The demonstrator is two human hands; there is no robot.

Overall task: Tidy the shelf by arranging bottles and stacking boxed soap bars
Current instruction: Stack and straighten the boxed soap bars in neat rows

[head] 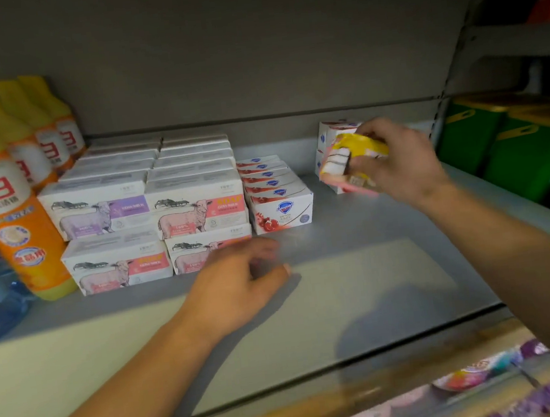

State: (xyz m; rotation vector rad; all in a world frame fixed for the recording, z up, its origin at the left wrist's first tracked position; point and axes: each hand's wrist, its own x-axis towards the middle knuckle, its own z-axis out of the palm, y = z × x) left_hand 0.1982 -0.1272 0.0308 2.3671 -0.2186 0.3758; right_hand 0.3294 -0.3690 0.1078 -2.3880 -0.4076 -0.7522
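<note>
Gripping a yellow-and-pink soap box (352, 161) with curled fingers, the right hand (394, 157) holds it above the shelf (359, 267), just before white boxes (330, 133) at the back right. The left hand (238, 288) hovers loosely curled, holding nothing, near stacked goat-milk soap boxes (151, 215). Red-and-white soap boxes (277, 194) sit beside them; orange bottles (10, 211) line the left.

Grey metal shelf (359, 267) runs wide under dim light, a plain grey back panel (249, 57) behind it. Off right, green containers (517, 153) sit in the neighbouring bay, with a wooden edge strip (323, 405) below.
</note>
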